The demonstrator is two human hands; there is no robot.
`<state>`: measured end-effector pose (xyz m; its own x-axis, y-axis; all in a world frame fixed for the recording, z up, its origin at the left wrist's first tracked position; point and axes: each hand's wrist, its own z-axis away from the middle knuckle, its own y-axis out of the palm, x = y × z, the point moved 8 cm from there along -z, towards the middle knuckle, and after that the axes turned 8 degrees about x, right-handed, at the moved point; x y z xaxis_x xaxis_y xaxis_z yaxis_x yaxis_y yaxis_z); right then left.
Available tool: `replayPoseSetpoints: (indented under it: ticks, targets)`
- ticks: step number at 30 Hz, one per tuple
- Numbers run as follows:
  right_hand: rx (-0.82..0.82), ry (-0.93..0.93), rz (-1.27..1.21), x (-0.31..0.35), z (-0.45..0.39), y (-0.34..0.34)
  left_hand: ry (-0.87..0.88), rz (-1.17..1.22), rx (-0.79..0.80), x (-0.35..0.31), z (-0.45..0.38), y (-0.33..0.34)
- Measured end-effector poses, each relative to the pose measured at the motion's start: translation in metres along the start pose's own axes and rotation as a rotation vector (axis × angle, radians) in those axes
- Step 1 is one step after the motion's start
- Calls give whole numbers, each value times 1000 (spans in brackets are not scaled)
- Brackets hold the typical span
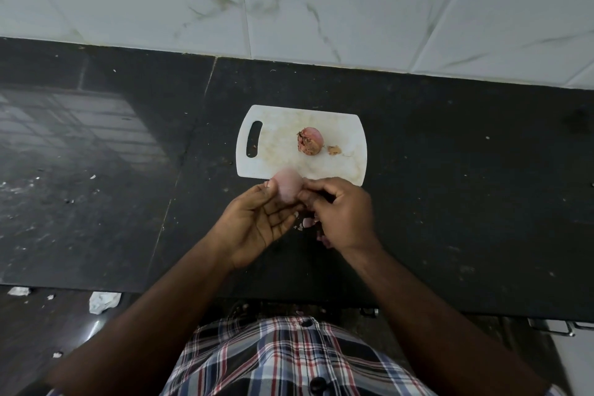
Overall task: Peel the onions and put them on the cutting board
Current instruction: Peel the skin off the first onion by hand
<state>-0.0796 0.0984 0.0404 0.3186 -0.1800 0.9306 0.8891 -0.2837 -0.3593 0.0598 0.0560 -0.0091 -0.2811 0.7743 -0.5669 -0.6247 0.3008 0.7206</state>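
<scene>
At frame centre, below the board (350,125), the left hand (257,222) is gripping an onion (288,188) while the right hand (340,212) is pinching its skin, best stripped in short, gentle pulls.

The cutting board (337,167) looks like white plastic, matt and stained brownish, and the onion (310,140) lying on it wears dry, papery, flaking skin. Just in front of the board, a second onion (288,186) shows a smooth, pale pink peeled surface. Around the board, the countertop (450,202) is dark polished stone, glossy and speckled; beyond the board stand glossy white veined tiles (353,3).
</scene>
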Motion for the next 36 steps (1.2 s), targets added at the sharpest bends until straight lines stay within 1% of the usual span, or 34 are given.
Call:
replayPoseSetpoints:
  ticks: [2, 4, 6, 7, 9, 10, 11, 13, 15, 17, 19, 21, 22, 25, 27, 30, 32, 34, 36]
  targets:
    - [-77, -56, -6, 4, 1, -5, -15, -3, 5, 1, 1, -1]
    - [-76, -56, 23, 5, 0, -5, -19, 5, 17, 2, 2, 1]
    - [-54, 36, 20, -4, -3, -1, -16, 39, 25, 4, 2, 2]
    - [-38, 119, -47, -11, -4, 2, -17, 58, 25, 6, 2, 3]
    - [-25, 277, -270, -25, -4, 8, -28, 88, 25, 9, 2, 3]
    - [-43, 319, -350, -29, -3, 6, -36, 104, 22, 10, 2, 3]
    - [-64, 323, -350, -32, -4, 1, -40, 124, 17, 11, 3, 2]
    - [-41, 243, -184, -27, -6, -11, -23, 148, 9, 8, 3, 0]
    - [59, 116, -24, -13, -8, -14, 2, 119, 13, 4, 4, -3]
    - [153, 40, 7, 1, -5, -9, 5, 73, 17, 4, 4, -3]
    - [193, -9, 69, 11, -3, 1, 4, 33, 14, 6, 3, -2]
    - [133, -70, 163, 17, -2, 7, 5, 8, 4, 8, 3, 1]
    - [85, -98, 167, 18, -1, 7, 6, 8, 2, 9, 3, 2]
    - [-57, -176, 98, 15, -2, 0, -2, 32, 11, 10, 4, 4]
    - [-79, -171, 84, 14, -5, -4, -8, 37, 14, 9, 5, 3]
    - [-42, -43, 12, 4, -10, -9, -20, 42, 9, 11, 8, 2]
    - [-63, -8, 78, -3, -13, -16, -32, 50, 7, 12, 10, 3]
    - [-2, 37, 148, -9, -14, -17, -37, 51, -3, 12, 11, 1]
    - [90, 63, 118, -11, -11, -12, -36, 50, -15, 12, 11, -2]
